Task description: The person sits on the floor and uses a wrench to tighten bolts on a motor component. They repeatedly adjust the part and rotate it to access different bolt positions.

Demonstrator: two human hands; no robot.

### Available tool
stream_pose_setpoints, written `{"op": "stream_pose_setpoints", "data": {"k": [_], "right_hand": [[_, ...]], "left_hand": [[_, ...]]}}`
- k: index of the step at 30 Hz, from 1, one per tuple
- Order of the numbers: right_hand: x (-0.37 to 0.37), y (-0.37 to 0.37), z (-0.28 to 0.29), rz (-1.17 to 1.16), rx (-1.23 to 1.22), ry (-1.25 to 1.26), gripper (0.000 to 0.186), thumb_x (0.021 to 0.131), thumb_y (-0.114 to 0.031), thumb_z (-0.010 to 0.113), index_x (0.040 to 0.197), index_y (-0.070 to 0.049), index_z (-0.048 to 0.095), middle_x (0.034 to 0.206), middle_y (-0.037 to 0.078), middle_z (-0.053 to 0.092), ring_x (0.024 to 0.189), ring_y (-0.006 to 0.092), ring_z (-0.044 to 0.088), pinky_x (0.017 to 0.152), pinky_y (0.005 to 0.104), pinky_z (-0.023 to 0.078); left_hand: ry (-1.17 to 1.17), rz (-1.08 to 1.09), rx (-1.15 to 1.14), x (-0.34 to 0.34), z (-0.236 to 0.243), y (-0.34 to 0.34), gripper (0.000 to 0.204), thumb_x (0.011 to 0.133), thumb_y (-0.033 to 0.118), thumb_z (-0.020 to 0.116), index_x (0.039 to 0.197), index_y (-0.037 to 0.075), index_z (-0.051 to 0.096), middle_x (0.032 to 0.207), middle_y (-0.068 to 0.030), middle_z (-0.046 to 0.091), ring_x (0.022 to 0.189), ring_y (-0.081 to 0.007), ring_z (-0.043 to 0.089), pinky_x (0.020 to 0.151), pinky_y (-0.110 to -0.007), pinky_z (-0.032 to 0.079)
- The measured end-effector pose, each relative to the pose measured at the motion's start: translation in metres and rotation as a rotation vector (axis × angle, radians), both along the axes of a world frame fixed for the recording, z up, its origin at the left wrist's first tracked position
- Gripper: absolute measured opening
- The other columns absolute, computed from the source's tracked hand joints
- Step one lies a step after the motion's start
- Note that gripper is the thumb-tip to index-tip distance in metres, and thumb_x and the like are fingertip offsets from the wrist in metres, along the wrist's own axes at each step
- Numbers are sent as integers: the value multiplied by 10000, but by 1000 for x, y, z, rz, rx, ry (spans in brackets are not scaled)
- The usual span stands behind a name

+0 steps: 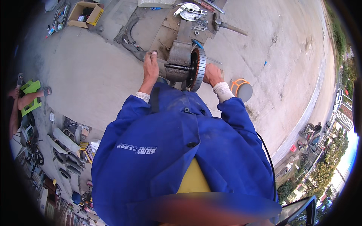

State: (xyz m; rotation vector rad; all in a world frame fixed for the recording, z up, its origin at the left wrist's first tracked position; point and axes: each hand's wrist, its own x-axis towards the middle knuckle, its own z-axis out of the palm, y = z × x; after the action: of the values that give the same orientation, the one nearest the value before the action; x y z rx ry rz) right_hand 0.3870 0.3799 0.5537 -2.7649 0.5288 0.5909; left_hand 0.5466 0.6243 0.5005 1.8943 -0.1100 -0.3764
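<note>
Left hand: the left hand (151,69) points up and away from the body, fingers extended beside the shaft's free end; released, closed around nothing that shows.
Right hand: the right hand (213,74) is curled in at the disc's right side, wrist angled inward; whether it grasps the disc or something behind it, I cannot tell.
Arms: both elbows bend outward in blue sleeves (237,111), with the forearms converging ahead of the torso.
Motor core: the round motor core (198,69) stands on edge between the hands, at the vise, its shaft (179,67) pointing left.
Vise: the grey vise (180,52) is at the tabletop's near end.
Tabletop: the narrow tabletop (184,33) carries a silver plate (189,12) and loose nuts and washers (199,28) beyond the vise.
Right edge: a hammer (222,24) lies there, handle jutting past it.
Open room: bare concrete floor (94,71) spreads left and right; an orange-legged stool (244,92) stands near the right hand.
</note>
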Motion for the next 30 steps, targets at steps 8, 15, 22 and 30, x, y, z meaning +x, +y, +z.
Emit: {"op": "stream_pose_setpoints", "data": {"k": [8, 15, 22, 30], "right_hand": [[1, 4, -2, -26, 5, -15, 315, 867, -343, 657, 861, -51, 776, 862, 246, 732, 819, 423, 731, 728, 487, 593], [0, 2, -6, -16, 57, -64, 347, 859, -362, 667, 857, -32, 778, 879, 262, 733, 840, 424, 739, 760, 481, 599], [0, 0, -13, 31, 7, -66, 325, 855, -332, 670, 868, -25, 778, 880, 268, 733, 840, 428, 740, 747, 490, 601], [-2, -1, -12, 71, 70, -84, 342, 857, -341, 677, 879, -11, 765, 893, 263, 734, 862, 431, 735, 752, 486, 595]], "left_hand": [[-70, 50, 218, -25, 15, -59, 459, 1067, 381, 448, 1171, -37, 606, 1173, -301, 639, 1116, -468, 595, 969, -503, 450], [-218, 97, 283, -31, 17, -61, 434, 1058, 372, 453, 1098, -25, 623, 1070, -304, 668, 1028, -498, 614, 889, -540, 462], [-191, 147, 310, -30, 19, -64, 449, 1062, 363, 431, 1054, -45, 617, 1035, -331, 667, 999, -531, 613, 881, -562, 459], [-197, 166, 235, -33, 26, -61, 461, 1064, 371, 415, 1045, -44, 615, 1038, -348, 660, 1015, -544, 601, 894, -569, 446]]}}
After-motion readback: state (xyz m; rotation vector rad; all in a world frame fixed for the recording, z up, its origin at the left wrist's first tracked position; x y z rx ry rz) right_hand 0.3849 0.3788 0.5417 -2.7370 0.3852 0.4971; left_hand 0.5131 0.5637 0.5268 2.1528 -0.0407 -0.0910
